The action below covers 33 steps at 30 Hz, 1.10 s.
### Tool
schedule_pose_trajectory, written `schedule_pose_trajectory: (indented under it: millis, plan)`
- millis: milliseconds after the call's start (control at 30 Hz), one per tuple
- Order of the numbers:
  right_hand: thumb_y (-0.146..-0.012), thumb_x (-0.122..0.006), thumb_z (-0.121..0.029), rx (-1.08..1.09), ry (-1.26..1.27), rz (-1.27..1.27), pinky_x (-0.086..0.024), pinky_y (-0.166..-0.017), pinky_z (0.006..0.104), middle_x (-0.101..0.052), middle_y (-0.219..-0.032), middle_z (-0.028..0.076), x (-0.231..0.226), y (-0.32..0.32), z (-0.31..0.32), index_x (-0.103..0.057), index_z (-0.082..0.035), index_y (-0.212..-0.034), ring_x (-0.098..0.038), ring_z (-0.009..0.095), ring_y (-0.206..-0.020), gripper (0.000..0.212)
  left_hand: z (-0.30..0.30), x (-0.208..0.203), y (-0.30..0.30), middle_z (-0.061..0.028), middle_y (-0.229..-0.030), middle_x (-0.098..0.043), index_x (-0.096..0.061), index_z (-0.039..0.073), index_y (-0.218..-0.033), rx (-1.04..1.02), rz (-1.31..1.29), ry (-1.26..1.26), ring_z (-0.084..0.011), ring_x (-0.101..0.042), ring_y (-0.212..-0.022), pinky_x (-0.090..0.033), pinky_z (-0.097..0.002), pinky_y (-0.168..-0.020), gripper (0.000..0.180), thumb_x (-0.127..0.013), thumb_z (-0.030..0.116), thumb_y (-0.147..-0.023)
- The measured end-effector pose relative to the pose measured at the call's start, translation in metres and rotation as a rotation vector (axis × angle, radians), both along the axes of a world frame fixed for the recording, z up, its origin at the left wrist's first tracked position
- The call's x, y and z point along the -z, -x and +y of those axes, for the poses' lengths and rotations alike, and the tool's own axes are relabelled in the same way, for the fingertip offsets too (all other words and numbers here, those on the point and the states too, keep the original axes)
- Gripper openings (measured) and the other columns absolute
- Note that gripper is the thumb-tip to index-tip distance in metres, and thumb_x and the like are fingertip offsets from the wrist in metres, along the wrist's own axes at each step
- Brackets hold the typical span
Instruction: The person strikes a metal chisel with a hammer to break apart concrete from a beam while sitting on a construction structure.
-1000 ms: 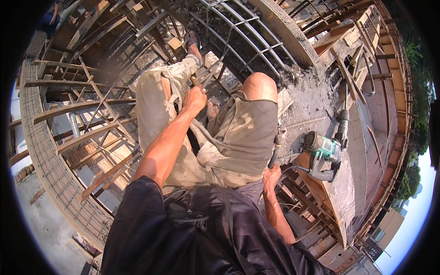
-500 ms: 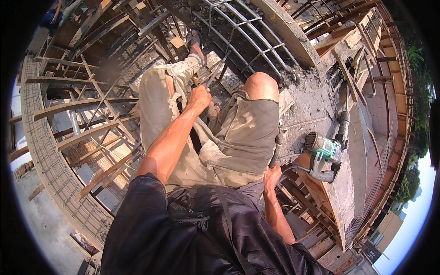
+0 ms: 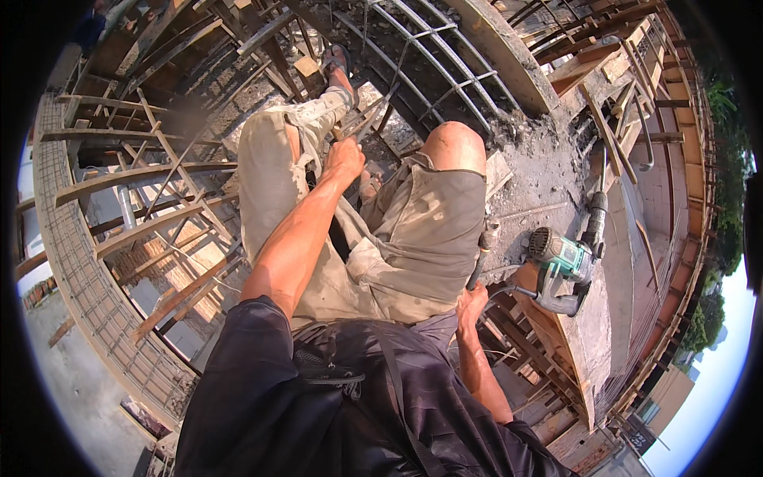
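My left hand [image 3: 345,161] is closed in a fist between my knees. It appears wrapped round a thin metal rod [image 3: 383,108] that slants up and away to the right; most of the grip is hidden. By my right hip, my right hand [image 3: 472,302] is closed round the dark handle of a hammer [image 3: 489,235], whose dusty head points away from me beside my right thigh. Right of the hammer, a green and grey demolition hammer [image 3: 561,258] lies on the concrete, touched by neither hand.
A steel rebar cage [image 3: 445,63] runs along the far beam trench. Broken concrete [image 3: 540,179] lies right of my knee. Wooden props [image 3: 151,179] crowd the left over a drop, beside a mesh-covered formwork strip [image 3: 75,238]. A board edge [image 3: 576,358] stands at lower right.
My left hand and forearm have shifted very slightly up and left. The view has tilted a little; my right hand still grips the hammer, and the demolition hammer lies where it was.
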State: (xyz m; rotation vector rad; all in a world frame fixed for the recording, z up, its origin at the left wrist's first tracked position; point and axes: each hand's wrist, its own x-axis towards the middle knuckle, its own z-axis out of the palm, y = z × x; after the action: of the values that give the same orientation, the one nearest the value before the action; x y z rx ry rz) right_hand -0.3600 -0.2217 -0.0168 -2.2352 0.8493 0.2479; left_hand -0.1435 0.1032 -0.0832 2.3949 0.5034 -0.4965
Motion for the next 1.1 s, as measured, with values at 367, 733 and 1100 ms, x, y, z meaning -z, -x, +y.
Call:
schedule_pose_trajectory:
  millis: [367, 733, 1100]
  plan:
    - [-0.079, -0.073, -0.038, 0.02, -0.051, -0.023, -0.039, -0.052, 0.0338, -0.051, -0.056, 0.005, -0.003, -0.003, 0.003, -0.059, 0.004, -0.076, -0.041, 0.01, -0.057, 0.044, 0.009, 0.009, 0.02, -0.0291, -0.112, -0.063, -0.056, -0.002, -0.128, 0.109, -0.05, 0.271, -0.0402, -0.061, -0.108, -0.047, -0.0439, -0.094, 0.042, -0.055, 0.016, -0.091]
    - [-0.079, -0.074, -0.031, 0.036, -0.108, -0.083, -0.04, -0.052, 0.0319, -0.054, -0.058, 0.003, 0.009, 0.003, -0.004, -0.061, 0.005, -0.078, -0.042, 0.01, -0.057, 0.039, 0.005, -0.014, -0.002, -0.0211, -0.115, -0.066, -0.06, 0.006, -0.127, 0.109, 0.159, 0.087, -0.0374, -0.062, -0.108, -0.048, -0.0457, -0.093, 0.04, -0.059, 0.024, -0.091]
    - [-0.08, -0.074, -0.031, 0.015, -0.059, -0.121, -0.042, -0.054, 0.0329, -0.057, -0.058, 0.006, 0.008, 0.004, -0.002, -0.062, 0.005, -0.078, -0.046, 0.009, -0.058, 0.038, 0.012, -0.007, 0.01, -0.022, -0.113, -0.066, -0.06, 0.002, -0.125, 0.12, 0.072, 0.222, -0.0361, -0.062, -0.108, -0.049, -0.0442, -0.093, 0.041, -0.06, 0.023, -0.089]
